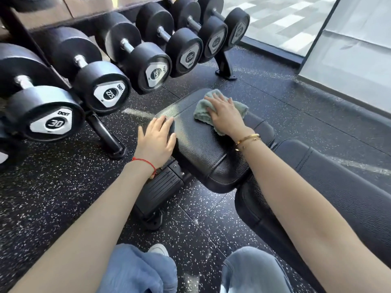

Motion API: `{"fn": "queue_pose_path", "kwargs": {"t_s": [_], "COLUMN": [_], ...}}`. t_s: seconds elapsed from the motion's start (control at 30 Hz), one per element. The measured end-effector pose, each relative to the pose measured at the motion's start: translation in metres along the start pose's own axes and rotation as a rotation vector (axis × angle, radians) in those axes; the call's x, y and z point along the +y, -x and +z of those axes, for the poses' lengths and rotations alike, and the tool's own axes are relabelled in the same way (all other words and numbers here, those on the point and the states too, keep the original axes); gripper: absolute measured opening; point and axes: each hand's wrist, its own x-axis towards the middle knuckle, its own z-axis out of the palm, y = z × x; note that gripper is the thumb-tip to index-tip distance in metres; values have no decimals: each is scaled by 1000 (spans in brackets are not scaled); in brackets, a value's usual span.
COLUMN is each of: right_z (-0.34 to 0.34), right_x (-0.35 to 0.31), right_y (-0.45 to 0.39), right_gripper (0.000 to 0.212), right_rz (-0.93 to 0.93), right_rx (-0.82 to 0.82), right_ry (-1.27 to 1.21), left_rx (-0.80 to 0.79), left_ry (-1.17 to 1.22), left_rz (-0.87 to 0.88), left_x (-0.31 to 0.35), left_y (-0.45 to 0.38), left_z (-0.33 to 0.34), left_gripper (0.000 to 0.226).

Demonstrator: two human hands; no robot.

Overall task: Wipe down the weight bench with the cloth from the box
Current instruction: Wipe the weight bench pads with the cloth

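The right hand [225, 113] lies flat on a grey-green cloth [220, 109], fingers straight and slightly spread, palm pressing the cloth onto the black padded seat of the weight bench [196, 142]. The cloth is bunched and sits on the far right part of the seat, with its edges showing beyond the fingertips and below the wrist. A gold bracelet [247, 140] circles the right wrist.

The left hand [156, 138] rests on the seat's left edge, fingers relaxed and lightly spread, the fingertips on the pad's near-left corner; it holds nothing. A red string [146, 162] is tied round the left wrist.

To the right of the seat, the bench's longer back pad [342, 187] runs toward the lower right, partly hidden by the right forearm. Under the seat's left side sits a ribbed black foot plate [158, 191] of the bench frame.

Left of and beyond the bench stands a rack of black dumbbells [101, 89]; one end cap reads 30 and others read 22.5. The rack's feet stand close to the seat's left and far sides. The floor [63, 187] is black rubber with white specks. Beyond the bench to the right is a glass panel [349, 60]. Blue trouser legs [137, 271] and a white shoe [158, 249] show at the bottom.
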Motion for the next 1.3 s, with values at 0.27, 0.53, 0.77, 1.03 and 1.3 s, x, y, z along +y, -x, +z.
{"fn": "queue_pose_path", "kwargs": {"t_s": [0.27, 0.53, 0.77, 1.03, 1.3], "right_z": [0, 9, 18, -4, -6], "right_x": [-30, -18, -85, -18, -46], "right_y": [79, -48, 25, -19, 113], "right_gripper": [46, 36, 54, 40, 49], "right_rz": [-371, -86, -448, -129, -411], "right_rx": [-101, -64, -180, -22, -202], "right_ry": [-112, 0, -151, -15, -88], "left_rx": [-16, -31, -41, -28, -66], "left_ry": [1, -17, -15, 14, 37], "left_rz": [-4, 28, -51, 26, 29], "left_x": [-23, -30, -43, -37, -18], "left_y": [-7, -8, -12, -1, -5], "left_z": [-5, -12, -15, -22, -14], "left_gripper": [55, 55, 56, 55, 53]}}
